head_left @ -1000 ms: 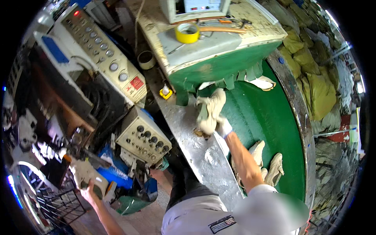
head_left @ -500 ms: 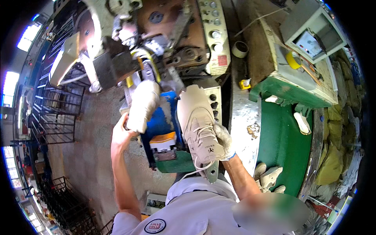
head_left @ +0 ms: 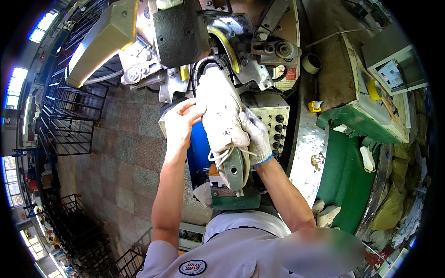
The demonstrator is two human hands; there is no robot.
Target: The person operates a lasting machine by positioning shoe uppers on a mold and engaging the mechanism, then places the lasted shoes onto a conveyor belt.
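Observation:
A beige lace-up shoe upper (head_left: 220,104) is fitted over a green last (head_left: 233,169) whose drilled top faces me. Its toe reaches in under the curved clamp (head_left: 209,61) of a metal machine. Wearing a light knitted glove, my right hand (head_left: 256,135) grips the shoe's right side near the collar. My bare left hand (head_left: 182,121) is on the other side, fingers partly stretched and fingertips against the upper. Loose laces hang by the heel. Below the shoe, a blue machine part (head_left: 198,144) shows in part.
A dark machine block (head_left: 180,37) and a pale angled cover (head_left: 103,41) stand ahead left. A control box with black knobs (head_left: 278,127) sits right of the shoe. Further right are a metal ledge (head_left: 303,160) and a green surface (head_left: 344,183) with several shoe pieces. Racks (head_left: 69,120) line the left.
The lace-up shoe has gone forward into the machine with my right hand. My left hand has left the pale shoe-shaped piece at the machine and come to the lace-up shoe's left side.

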